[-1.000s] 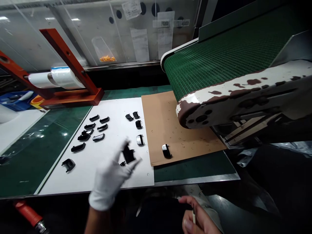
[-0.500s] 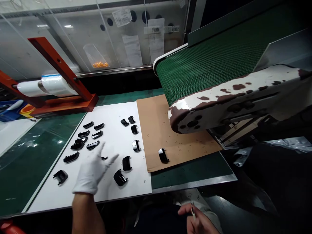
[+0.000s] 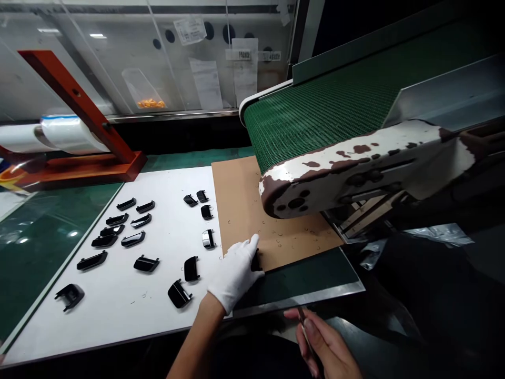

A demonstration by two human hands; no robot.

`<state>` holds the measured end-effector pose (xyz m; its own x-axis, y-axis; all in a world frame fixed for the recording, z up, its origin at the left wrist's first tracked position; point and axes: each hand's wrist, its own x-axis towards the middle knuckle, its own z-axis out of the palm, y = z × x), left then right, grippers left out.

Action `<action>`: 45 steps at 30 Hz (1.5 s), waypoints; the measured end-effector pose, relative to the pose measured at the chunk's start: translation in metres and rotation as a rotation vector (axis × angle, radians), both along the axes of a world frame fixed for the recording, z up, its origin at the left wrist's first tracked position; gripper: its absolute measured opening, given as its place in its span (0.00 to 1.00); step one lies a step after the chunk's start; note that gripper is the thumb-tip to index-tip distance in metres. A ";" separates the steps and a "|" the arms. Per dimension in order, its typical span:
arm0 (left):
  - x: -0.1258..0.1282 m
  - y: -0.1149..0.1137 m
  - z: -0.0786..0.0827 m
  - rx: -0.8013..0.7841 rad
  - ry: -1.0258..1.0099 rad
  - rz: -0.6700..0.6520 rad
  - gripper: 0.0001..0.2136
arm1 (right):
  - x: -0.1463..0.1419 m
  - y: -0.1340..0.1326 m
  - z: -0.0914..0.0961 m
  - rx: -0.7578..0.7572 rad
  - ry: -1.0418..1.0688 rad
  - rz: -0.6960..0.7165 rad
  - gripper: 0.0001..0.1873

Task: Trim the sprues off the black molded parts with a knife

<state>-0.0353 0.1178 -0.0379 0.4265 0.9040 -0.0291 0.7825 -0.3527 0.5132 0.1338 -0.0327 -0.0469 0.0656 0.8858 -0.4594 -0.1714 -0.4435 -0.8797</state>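
My left hand (image 3: 235, 271), in a white glove, reaches across onto the front edge of the brown cardboard sheet (image 3: 244, 202). Its fingers curl over a small glossy black plastic part (image 3: 258, 261), which is mostly hidden beneath them. My right hand (image 3: 325, 345) is bare and low at the table's front edge, pinching a thin stick-like tool (image 3: 303, 320). Several similar black parts lie on the white sheet (image 3: 118, 316). The nearest are one part (image 3: 179, 293) and another (image 3: 191, 268), just left of my gloved hand.
A green conveyor belt (image 3: 315, 113) with a chipped white end frame (image 3: 355, 163) overhangs the cardboard at the right. A red stand (image 3: 79, 105) holding a roll of clear film (image 3: 69, 134) sits at the back left. Green matting (image 3: 39, 247) covers the table beyond the sheet.
My left hand set down a black part on the white sheet, then swung right onto the part on the cardboard. The view shifted to the right.
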 end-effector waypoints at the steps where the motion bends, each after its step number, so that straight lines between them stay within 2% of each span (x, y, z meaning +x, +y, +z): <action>1: -0.002 -0.007 0.002 0.007 -0.012 -0.005 0.41 | 0.005 0.003 0.001 0.040 -0.061 0.024 0.27; 3: -0.006 -0.026 0.007 0.016 -0.094 -0.028 0.43 | 0.015 0.010 0.006 0.136 -0.196 0.092 0.24; 5: -0.007 -0.044 0.012 0.034 -0.290 -0.069 0.47 | 0.024 0.017 0.016 0.235 -0.335 0.176 0.22; 7: -0.006 -0.060 0.018 0.055 -0.531 -0.091 0.47 | 0.029 0.024 0.030 0.325 -0.470 0.258 0.21; 9: -0.004 -0.071 0.023 0.051 -0.686 -0.074 0.44 | 0.030 0.030 0.048 0.427 -0.595 0.351 0.23; 11: -0.002 -0.078 0.028 0.026 -0.759 -0.053 0.43 | 0.026 0.034 0.064 0.549 -0.726 0.428 0.30; 13: 0.000 -0.082 0.032 0.015 -0.802 -0.055 0.43 | 0.021 0.037 0.076 0.681 -0.892 0.441 0.37; 17: 0.003 -0.088 0.037 0.024 -0.844 -0.073 0.46 | 0.015 0.040 0.087 0.864 -1.160 0.413 0.38; 22: 0.006 -0.091 0.039 -0.034 -0.865 -0.070 0.50 | 0.019 0.041 0.090 0.838 -1.261 0.497 0.38; 31: 0.007 -0.091 0.042 -0.065 -0.870 -0.117 0.48 | 0.021 0.040 0.091 0.740 -1.269 0.568 0.43; 41: 0.007 -0.090 0.039 0.058 -0.837 -0.102 0.44 | 0.016 0.039 0.079 0.944 -1.339 0.435 0.49; 45: 0.006 -0.090 0.039 0.084 -0.821 -0.095 0.43 | 0.016 0.041 0.076 0.965 -1.361 0.460 0.48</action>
